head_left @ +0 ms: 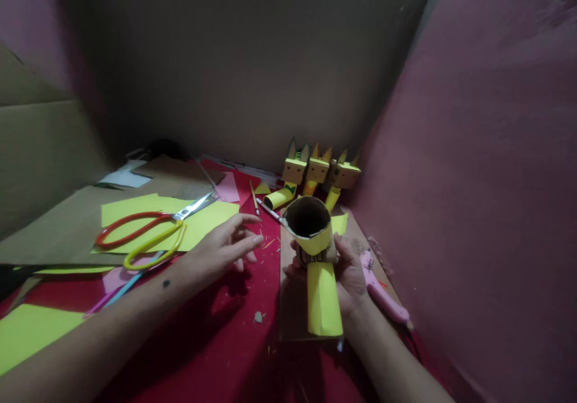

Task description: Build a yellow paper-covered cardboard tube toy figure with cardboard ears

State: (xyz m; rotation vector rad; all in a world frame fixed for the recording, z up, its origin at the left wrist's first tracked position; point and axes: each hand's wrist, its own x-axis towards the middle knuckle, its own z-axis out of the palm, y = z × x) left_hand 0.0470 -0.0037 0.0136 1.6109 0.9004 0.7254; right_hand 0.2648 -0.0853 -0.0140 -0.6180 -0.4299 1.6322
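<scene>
My right hand point(350, 271) is wrapped round a cardboard tube craft point(318, 247). Its open dark mouth faces up, with a yellow paper band at the rim, and a yellow paper tube point(324, 301) sticks out from it toward me. My left hand point(237, 241) hovers to the left of it over the red surface, fingers loosely apart and nothing in them. Beyond that hand's fingertips lie a pencil point(255, 197) and a white pen point(269, 210). Scissors point(174, 218) with red and yellow handles rest on yellow paper point(216, 214) beside my left wrist.
Three cardboard-headed figures with pointed ears point(295, 169) stand at the back. A pink tool with a cord, like a glue gun point(383, 295), lies by the pink right wall point(487, 181). Cardboard sheets point(49, 229) cover the left side. Paper scraps point(258, 317) dot the red surface.
</scene>
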